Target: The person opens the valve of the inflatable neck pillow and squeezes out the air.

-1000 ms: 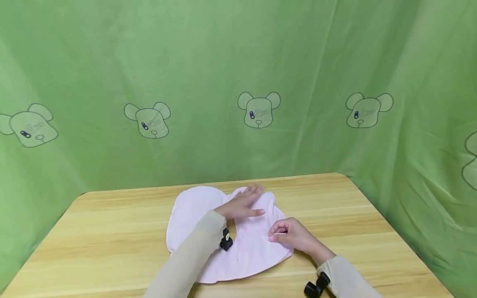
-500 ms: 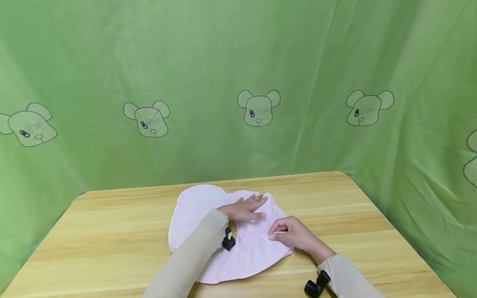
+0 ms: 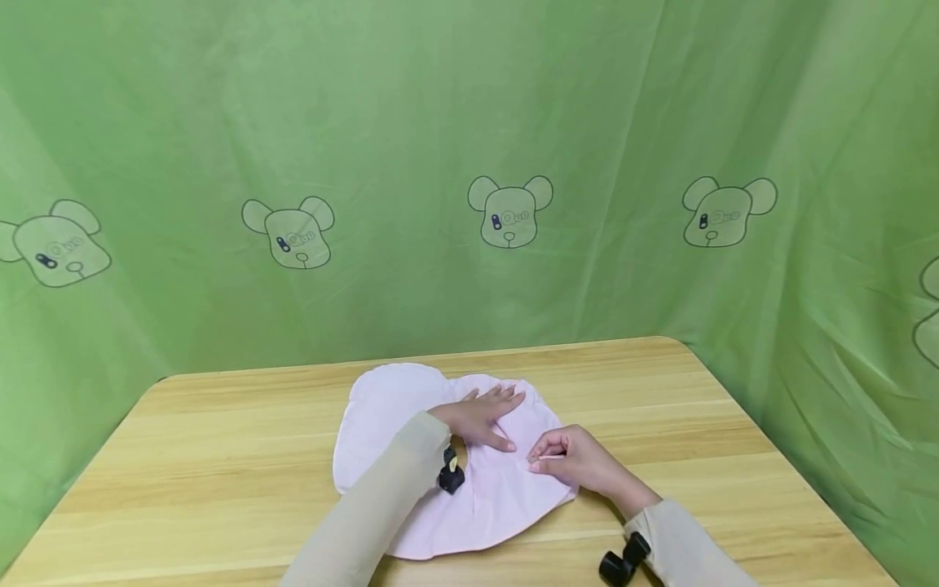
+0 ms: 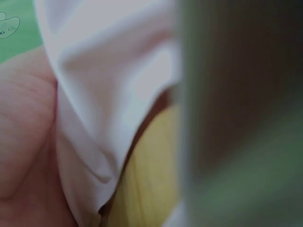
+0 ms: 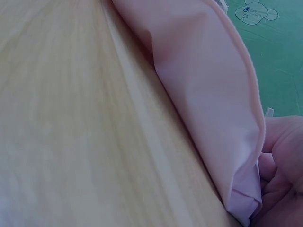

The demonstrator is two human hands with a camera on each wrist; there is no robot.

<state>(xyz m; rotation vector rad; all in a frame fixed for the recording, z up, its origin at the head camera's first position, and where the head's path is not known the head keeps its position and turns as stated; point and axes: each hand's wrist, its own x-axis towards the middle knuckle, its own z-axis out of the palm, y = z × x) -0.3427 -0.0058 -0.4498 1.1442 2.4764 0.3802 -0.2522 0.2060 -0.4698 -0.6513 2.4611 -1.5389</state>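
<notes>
Pink cloth (image 3: 506, 501) in the middle of the wooden table (image 3: 220, 456), rounded lobes spread out, bare wood showing through a gap beside the left wrist! I've got the left hand (image 3: 478, 418) laid on it, fingers straight and fanned, palm down. And just to its right, the right hand (image 3: 575, 461) curls in, thumb and fingertips pinching a bit of the cloth near its right edge. Now the lettering: across the green curtain (image 3: 411, 106) I'm seeing outlined bear heads (image 3: 509, 218), each complete one with a dark blue mark and faint outlined letters, the first looking like a Q, the rest too faint for me to call. Over at the right wrist view, a small pale tab (image 5: 269, 112) pokes up beyond the cloth's edge.
</notes>
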